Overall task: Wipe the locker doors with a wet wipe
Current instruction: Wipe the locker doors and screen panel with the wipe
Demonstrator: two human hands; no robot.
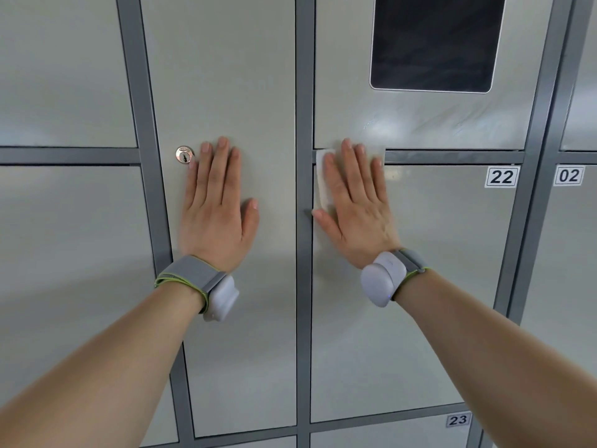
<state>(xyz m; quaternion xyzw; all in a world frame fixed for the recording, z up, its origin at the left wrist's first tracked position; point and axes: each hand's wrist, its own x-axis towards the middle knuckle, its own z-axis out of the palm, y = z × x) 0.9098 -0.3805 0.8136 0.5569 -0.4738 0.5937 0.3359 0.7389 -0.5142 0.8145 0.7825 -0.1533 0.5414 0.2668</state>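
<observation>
Locker door 22 (436,286): wipe (323,182) under right hand (355,211).

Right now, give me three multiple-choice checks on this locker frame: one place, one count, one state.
1. Where is the wet wipe? A on the dark screen; B under the right hand, at door 22's top corner; C tucked in a wristband.
2. How many number labels show? A two; B three; C five.
3. The left hand is: A flat on the tall door; B clenched; C pinching the lock.
Answers: B, the wipe peeks out beside that hand; B, 22, 02, 23; A, fingers straight on the panel.
</observation>
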